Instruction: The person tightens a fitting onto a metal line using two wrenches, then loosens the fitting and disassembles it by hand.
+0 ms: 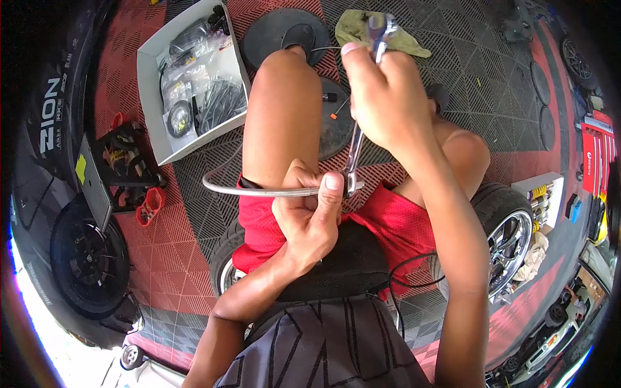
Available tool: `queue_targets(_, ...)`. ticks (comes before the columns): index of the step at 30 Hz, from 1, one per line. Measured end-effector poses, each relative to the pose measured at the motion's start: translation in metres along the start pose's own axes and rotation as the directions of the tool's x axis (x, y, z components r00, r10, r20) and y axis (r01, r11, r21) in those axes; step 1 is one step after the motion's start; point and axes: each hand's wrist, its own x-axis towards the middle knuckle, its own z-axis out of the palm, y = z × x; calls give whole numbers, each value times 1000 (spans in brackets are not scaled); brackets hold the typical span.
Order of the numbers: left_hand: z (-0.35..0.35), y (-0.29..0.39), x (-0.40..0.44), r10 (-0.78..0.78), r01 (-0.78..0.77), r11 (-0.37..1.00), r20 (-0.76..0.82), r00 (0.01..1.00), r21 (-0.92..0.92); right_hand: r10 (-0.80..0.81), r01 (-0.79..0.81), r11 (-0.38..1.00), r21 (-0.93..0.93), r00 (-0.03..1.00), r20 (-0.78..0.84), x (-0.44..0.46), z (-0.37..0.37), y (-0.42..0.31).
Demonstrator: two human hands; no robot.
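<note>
The right hand hides part of the wrench, the left hand part of the hose.

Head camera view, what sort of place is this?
Probably a car workshop or garage: a dark lettered car stands along the left edge, a chrome wheel shows at the right, and the right hand holds a wrench.
</note>
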Motion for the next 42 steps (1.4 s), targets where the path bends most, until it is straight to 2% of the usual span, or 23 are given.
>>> queue_targets(2, -6, -7, -2, 69, -72, 990, 35, 997, 119, 158, -157, 987, -15, 984, 88, 5, 9, 13)
queue_targets(6, -14, -11, -2, 247, -293, 873, 166, 955, 389, 237, -250, 968, 25, 940, 247, 7, 29, 37)
queue_targets(8, -15, -12, -5, 232, -287, 875, 184, 955, 391, 428, -530, 838, 132, 787, 444, 5, 36, 46)
queue_targets(11, -13, -11, -4, 91, -118, 968, 131, 987, 222, 464, -567, 814, 125, 764, 448, 6, 32, 44)
queue_targets(12, -6, -4, -3, 86, -114, 968, 131, 988, 222, 342, -409, 903, 128, 868, 359, 6, 28, 37)
queue_targets(13, 3, 6, -1, 17, -23, 998, 103, 995, 58, 198, -235, 965, 114, 942, 269, 8, 24, 30)
queue_targets(14, 8, 12, 0, -56, 65, 992, 86, 995, -109, 198, -236, 965, 114, 941, 274, 8, 18, 20)
queue_targets(18, 9, 15, 5, -167, 179, 952, 69, 984, -247, -76, 57, 984, 170, 991, 107, 8, -3, -10)
queue_targets(21, 10, 16, 8, -229, 229, 934, 31, 973, -273, -345, 341, 938, 54, 934, 89, 3, -16, -30)
queue_targets(23, 9, 17, 7, -239, 236, 932, 22, 971, -277, -412, 411, 911, 38, 903, 123, -1, -19, -33)
queue_targets(25, 4, 11, 6, -237, 238, 934, 36, 971, -266, -621, 621, 783, 40, 784, -17, -7, -20, -36)
queue_targets(27, 10, 13, 4, -215, 196, 928, -25, 976, -318, -665, 665, 745, 51, 746, -34, -16, -21, -37)
queue_targets(28, -8, 1, -5, -270, 269, 959, -9, 963, -87, -707, 709, 703, 59, 706, -50, -21, -21, -37)
queue_targets(30, -27, -44, -22, -431, 351, 868, -184, 883, -351, -719, 719, 695, 20, 695, 26, -28, -27, -39)
queue_targets(31, -40, -41, -21, -294, 291, 955, 53, 954, 61, -741, 738, 671, 76, 672, 16, -29, -24, -39)
queue_targets(32, -20, -19, -10, -462, 394, 776, -18, 887, -492, -761, 754, 643, 132, 649, 4, -29, -22, -37)
queue_targets(34, -8, -17, -2, -242, 234, 960, -31, 970, -156, -724, 726, 678, 118, 687, -66, -28, -21, -35)
queue_targets(35, 1, 16, -1, -297, 299, 953, -33, 954, 57, -802, 803, 595, -31, 590, -95, -21, -22, -29)
queue_targets(36, 5, 9, 0, -208, 210, 951, 30, 978, -229, -689, 699, 703, 135, 715, -119, -19, -23, -32)
queue_targets(38, 4, 11, 4, -230, 223, 957, -18, 973, -187, -611, 618, 785, 32, 782, -121, -18, -21, -34)
queue_targets(39, 5, 12, 7, -230, 222, 957, -20, 973, -187, -743, 738, 662, -130, 624, -242, -13, -8, -25)
queue_targets(40, 5, 12, 10, -225, 216, 962, -34, 974, -165, -744, 739, 661, -130, 623, -242, -11, -9, -25)
queue_targets(42, 5, 13, 13, -222, 213, 967, -48, 974, -142, -619, 618, 785, -53, 775, -130, -7, -11, -29)
